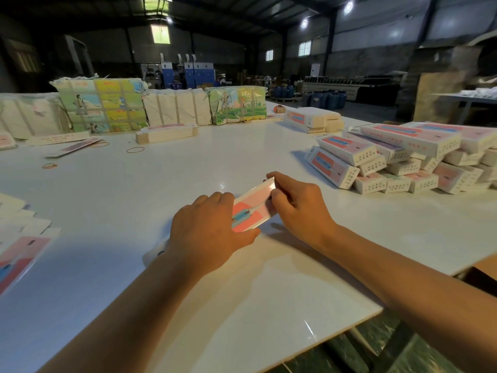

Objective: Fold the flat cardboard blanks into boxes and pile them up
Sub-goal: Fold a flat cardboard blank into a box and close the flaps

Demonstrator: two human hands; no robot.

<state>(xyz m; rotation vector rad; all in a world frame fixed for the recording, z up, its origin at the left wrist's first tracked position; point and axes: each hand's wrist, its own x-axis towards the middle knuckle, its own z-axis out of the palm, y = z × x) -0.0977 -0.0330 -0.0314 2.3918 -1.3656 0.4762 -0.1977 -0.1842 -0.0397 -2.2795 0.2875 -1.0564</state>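
- The tabletop is a smooth, glossy white board that mirrors the ceiling lights.
- The box is thin printed card, pink and blue, with a shiny coated face.
- The pile is the same glossy card, with white sides.
- The bundles are wrapped in creased matt paper.
- The bands look like thin rubber.

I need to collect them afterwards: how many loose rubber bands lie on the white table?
3: one rubber band in front of the flat stack, one farther left beside the strip-shaped blanks, one nearest the left edge. Others may be hidden.
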